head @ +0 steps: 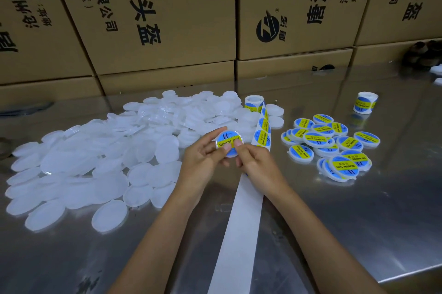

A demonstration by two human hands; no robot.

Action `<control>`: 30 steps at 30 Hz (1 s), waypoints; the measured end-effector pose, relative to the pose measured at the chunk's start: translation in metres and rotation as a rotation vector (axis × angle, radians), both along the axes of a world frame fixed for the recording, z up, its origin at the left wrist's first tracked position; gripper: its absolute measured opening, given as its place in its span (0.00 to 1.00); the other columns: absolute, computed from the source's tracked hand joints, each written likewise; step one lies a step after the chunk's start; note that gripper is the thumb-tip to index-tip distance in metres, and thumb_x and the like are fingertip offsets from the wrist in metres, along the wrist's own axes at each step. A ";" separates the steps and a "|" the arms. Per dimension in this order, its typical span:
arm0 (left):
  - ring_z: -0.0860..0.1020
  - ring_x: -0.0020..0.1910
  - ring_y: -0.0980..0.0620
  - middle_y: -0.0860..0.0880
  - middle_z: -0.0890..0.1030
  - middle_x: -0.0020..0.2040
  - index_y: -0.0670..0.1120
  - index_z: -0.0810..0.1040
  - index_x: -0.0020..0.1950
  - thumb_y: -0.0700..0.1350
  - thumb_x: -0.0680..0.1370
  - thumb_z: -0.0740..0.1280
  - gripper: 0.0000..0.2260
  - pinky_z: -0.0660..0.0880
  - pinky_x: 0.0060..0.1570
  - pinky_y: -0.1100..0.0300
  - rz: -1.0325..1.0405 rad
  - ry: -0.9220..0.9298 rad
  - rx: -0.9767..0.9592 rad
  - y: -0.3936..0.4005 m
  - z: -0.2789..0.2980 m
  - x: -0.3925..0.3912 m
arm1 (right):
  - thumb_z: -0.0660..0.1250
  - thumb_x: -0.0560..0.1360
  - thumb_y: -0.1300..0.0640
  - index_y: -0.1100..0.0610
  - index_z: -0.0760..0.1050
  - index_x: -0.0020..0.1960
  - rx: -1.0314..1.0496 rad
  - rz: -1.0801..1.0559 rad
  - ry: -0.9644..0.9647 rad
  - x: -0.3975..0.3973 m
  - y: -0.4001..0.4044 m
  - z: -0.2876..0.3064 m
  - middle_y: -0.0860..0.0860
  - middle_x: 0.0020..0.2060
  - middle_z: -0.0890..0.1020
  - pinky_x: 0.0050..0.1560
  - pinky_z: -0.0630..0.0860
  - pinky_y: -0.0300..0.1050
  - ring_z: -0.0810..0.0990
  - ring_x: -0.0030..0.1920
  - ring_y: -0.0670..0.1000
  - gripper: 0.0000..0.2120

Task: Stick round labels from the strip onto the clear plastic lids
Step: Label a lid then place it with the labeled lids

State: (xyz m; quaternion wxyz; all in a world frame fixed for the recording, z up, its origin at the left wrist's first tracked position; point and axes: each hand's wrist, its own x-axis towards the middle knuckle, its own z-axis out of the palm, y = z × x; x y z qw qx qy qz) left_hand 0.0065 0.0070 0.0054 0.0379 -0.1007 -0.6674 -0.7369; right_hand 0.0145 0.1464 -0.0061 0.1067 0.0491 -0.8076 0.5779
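Observation:
My left hand (203, 157) holds a clear plastic lid (229, 141) by its rim, with a blue and yellow round label on its face. The thumb of my right hand (253, 162) presses on the lower part of that label. The label strip (262, 126) runs from a roll (253, 103) at the back towards me. Its bare white backing (241, 217) passes under my right wrist. A large heap of plain lids (100, 154) lies to the left. A pile of labelled lids (332, 145) lies to the right.
The work surface is a shiny metal table (358, 222). A second label roll (364, 102) stands at the back right. Stacked cardboard boxes (167, 18) form a wall along the far edge. A dark object (423, 54) lies at the far right corner.

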 end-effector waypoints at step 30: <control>0.79 0.56 0.51 0.50 0.83 0.55 0.47 0.81 0.60 0.38 0.81 0.61 0.13 0.75 0.56 0.61 0.421 0.062 -0.515 -0.010 -0.010 -0.010 | 0.55 0.81 0.58 0.60 0.78 0.54 -1.234 -0.243 -0.237 -0.013 0.068 0.006 0.49 0.33 0.73 0.35 0.64 0.38 0.65 0.31 0.47 0.13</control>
